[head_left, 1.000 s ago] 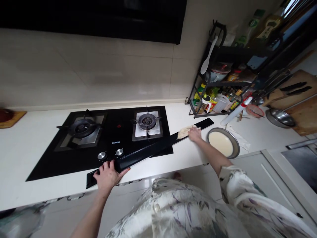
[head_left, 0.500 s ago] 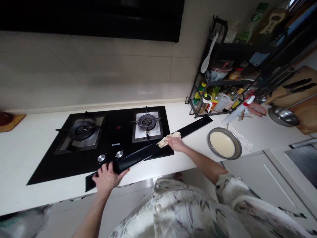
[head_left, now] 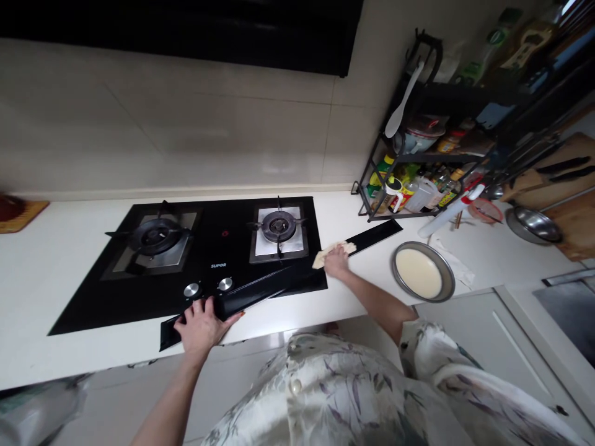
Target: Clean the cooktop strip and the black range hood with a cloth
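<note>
Pressing down with our left hand [head_left: 201,323], we pin the near end of a long black strip [head_left: 260,290]; the palm lies flat on top and the fingers curl over its far edge, so the hand is partly closed on the strip. From that grip the strip runs away to the right and farther from us, across the front right corner of the black gas hob [head_left: 195,260] and out over the white counter [head_left: 56,272].

Further along the same strip, our right hand [head_left: 335,261] rests with fingers bent over a pale cloth [head_left: 331,250], holding it against the strip's top face. We cannot tell whether the fingers pinch the cloth or only press it flat. Beyond this hand the strip's far end lies bare on the counter.

Just beyond our left hand sit two silver knobs [head_left: 207,287] on the hob's front edge, and beyond them the two burners. To the right of our right hand, near but apart, a round metal dish [head_left: 400,282] holds a pale cream liquid. Farther off on that side stands a black wire rack [head_left: 372,186] crowded with bottles and jars, with a white spoon [head_left: 402,105] hanging from it. A steel bowl [head_left: 532,224] and a wooden board [head_left: 576,229] lie well to the right.
</note>
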`<action>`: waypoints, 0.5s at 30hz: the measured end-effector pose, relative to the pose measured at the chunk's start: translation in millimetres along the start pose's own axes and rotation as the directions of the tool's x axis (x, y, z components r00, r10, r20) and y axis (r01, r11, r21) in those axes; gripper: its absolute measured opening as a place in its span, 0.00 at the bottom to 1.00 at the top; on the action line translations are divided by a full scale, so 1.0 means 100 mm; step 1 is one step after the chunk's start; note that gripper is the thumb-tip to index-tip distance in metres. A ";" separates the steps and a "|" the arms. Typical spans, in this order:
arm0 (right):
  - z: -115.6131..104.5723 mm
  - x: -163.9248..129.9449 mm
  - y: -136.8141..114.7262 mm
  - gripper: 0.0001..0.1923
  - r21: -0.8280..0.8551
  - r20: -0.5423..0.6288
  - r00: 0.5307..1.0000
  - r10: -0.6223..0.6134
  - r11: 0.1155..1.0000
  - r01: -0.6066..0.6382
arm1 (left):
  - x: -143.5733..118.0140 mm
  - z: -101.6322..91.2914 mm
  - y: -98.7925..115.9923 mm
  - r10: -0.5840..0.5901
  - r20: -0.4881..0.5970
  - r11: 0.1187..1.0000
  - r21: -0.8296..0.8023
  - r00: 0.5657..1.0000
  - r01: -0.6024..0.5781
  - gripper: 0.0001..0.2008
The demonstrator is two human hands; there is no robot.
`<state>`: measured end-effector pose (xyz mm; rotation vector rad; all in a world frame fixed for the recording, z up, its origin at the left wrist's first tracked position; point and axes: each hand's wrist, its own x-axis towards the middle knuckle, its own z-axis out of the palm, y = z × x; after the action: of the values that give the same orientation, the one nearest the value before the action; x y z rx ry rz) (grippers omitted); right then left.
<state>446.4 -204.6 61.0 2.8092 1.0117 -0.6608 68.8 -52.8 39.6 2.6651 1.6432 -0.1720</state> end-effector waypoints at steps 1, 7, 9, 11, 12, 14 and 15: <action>0.09 -0.08 -0.16 0.34 0.036 -0.001 0.999 -0.046 0.998 0.046 | 0.00 0.00 0.00 0.000 0.001 1.000 0.002 1.000 0.000 0.50; 0.28 -0.35 -0.56 0.22 0.372 -0.100 0.961 -0.260 0.886 0.278 | 0.01 -0.03 0.01 -0.002 0.020 1.000 -0.002 1.000 0.002 0.50; 0.27 -0.31 -0.59 0.16 0.527 -0.130 0.955 -0.267 0.797 0.294 | 0.00 -0.04 0.02 0.000 0.020 1.000 -0.003 1.000 0.000 0.50; 0.26 -0.24 -0.61 0.11 0.688 -0.152 0.966 -0.210 0.679 0.256 | -0.02 -0.04 0.02 0.001 0.006 1.000 -0.005 1.000 -0.001 0.50; 0.26 -0.21 -0.60 0.09 0.763 -0.156 0.974 -0.166 0.605 0.226 | -0.02 -0.03 0.02 0.000 -0.002 1.000 -0.010 1.000 0.000 0.49; 0.23 -0.14 -0.55 0.05 0.886 -0.150 0.985 -0.084 0.430 0.172 | -0.02 -0.02 0.01 0.001 -0.012 0.999 -0.035 1.000 -0.001 0.49; 0.21 -0.12 -0.49 0.04 0.930 -0.143 0.988 -0.057 0.334 0.154 | -0.02 -0.01 0.01 0.003 -0.015 0.999 -0.050 1.000 -0.004 0.49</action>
<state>399.4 -178.0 50.3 3.7697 1.0259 -1.6350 68.7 -55.1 40.4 2.6390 1.6250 -0.1096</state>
